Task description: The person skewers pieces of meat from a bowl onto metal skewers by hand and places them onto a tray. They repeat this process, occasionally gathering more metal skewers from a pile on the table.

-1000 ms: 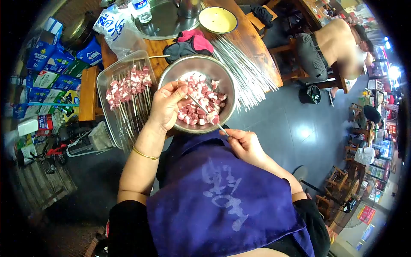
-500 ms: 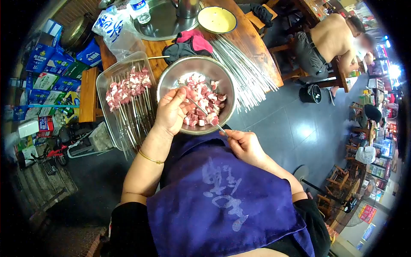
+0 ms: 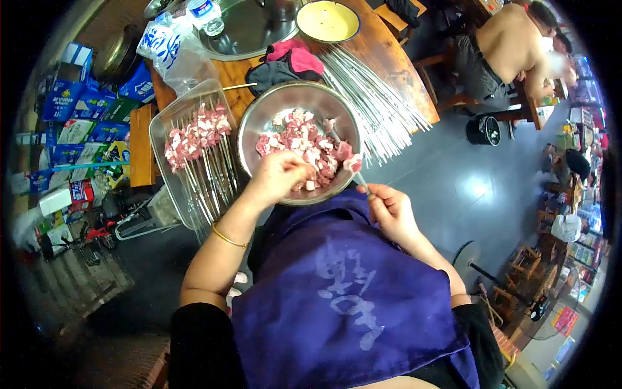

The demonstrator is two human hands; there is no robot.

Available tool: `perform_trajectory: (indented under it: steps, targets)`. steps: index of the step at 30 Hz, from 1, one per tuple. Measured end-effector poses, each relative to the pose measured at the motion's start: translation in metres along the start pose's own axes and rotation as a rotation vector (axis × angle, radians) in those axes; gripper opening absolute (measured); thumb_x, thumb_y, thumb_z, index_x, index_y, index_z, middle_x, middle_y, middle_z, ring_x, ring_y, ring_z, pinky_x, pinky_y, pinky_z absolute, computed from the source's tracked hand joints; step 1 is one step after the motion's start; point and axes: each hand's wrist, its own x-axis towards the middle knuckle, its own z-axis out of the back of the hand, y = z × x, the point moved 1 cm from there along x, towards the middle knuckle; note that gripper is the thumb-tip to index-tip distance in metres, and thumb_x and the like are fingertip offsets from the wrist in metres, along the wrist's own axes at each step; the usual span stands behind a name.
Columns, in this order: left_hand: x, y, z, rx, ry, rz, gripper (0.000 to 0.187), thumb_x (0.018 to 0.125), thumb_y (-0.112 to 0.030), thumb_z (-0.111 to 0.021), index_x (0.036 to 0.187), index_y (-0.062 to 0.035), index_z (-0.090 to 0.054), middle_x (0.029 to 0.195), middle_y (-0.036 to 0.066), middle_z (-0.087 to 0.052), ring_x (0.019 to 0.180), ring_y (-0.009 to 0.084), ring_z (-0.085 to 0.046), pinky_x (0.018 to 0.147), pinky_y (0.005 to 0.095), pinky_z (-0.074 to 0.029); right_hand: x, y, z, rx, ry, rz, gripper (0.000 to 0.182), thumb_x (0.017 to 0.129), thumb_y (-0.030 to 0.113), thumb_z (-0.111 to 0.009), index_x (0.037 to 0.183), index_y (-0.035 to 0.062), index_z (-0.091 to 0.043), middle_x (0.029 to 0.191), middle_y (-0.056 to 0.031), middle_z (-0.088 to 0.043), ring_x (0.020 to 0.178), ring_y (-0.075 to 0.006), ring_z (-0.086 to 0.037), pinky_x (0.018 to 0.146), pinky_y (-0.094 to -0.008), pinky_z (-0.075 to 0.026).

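Note:
My right hand (image 3: 394, 211) grips the lower end of a metal skewer (image 3: 363, 183), which slants up and left over the bowl's right rim. A few chunks of raw meat (image 3: 350, 162) are threaded on it. Over the steel bowl (image 3: 246, 137), my left hand (image 3: 280, 178) has its thumb and fingers drawn together at the loose meat cubes (image 3: 299, 139); whatever is between the fingertips is hidden. Left of the bowl, a clear plastic tray (image 3: 157, 139) holds several loaded meat skewers (image 3: 201, 135), their bare ends pointing toward me.
Bare metal skewers (image 3: 379, 104) lie bundled right of the bowl on the wooden table (image 3: 382, 48). Behind it are pink and grey gloves (image 3: 291, 61), a yellow basin (image 3: 328, 23), a water bottle (image 3: 206, 16) and a plastic bag (image 3: 178, 55). A person (image 3: 512, 48) sits at another table.
My left hand has come away from the skewer and dropped lower into the bowl. My right hand has shifted right with the skewer, which now sits farther right over the rim.

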Motion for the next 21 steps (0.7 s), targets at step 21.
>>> perform_trajectory:
  steps: [21]
  targets:
    - [0.076, 0.037, 0.002, 0.949, -0.031, -0.189, 0.011, 0.079, -0.016, -0.063, 0.087, -0.0126, -0.069, 0.086, 0.009, -0.063, 0.082, 0.0289, -0.063, 0.072, 0.0395, -0.050, -0.010, -0.016, 0.037, -0.033, -0.100, -0.083, 0.024, 0.092, 0.007, -0.051, 0.111, -0.0013, -0.064, 0.065, -0.0021, -0.057, 0.057, -0.0073, -0.049, 0.055, -0.0252, -0.043]
